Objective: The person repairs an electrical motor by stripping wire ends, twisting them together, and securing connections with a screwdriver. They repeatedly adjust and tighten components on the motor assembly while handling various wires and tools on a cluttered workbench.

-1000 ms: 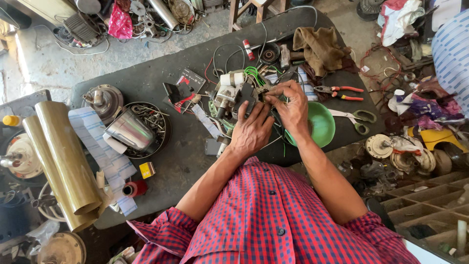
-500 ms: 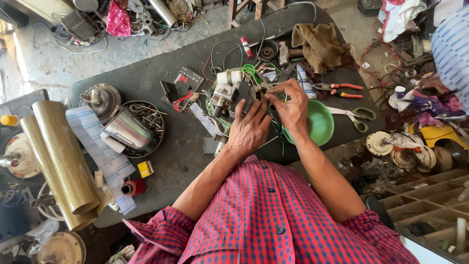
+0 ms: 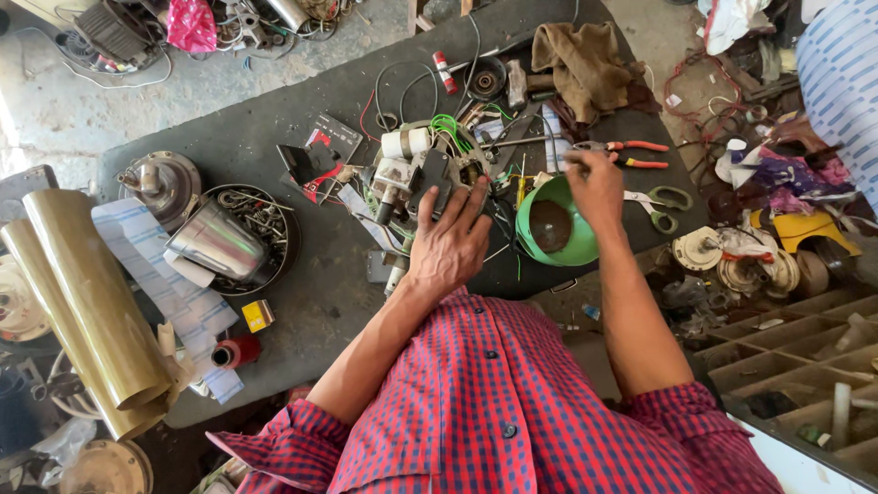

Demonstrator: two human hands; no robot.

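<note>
My left hand (image 3: 450,240) lies flat, fingers spread, on a small motor assembly (image 3: 422,174) with green wires on the dark workbench (image 3: 274,137). My right hand (image 3: 593,186) hovers over the far rim of a green bowl (image 3: 551,224), fingers curled together; what it pinches is too small to tell. Orange-handled pliers (image 3: 631,154) and green-handled scissors (image 3: 660,203) lie just right of that hand.
A round tray of screws with a steel cup (image 3: 233,240) sits left. Two brass-coloured rolls (image 3: 87,306) lie at the bench's left end. A brown rag (image 3: 585,59) is at the back. Compartment trays (image 3: 796,366) and loose parts crowd the right side. Another person's striped sleeve (image 3: 846,78) shows top right.
My right hand left the motor assembly and moved right, over the green bowl. The left hand flattened onto the assembly. The view is closer.
</note>
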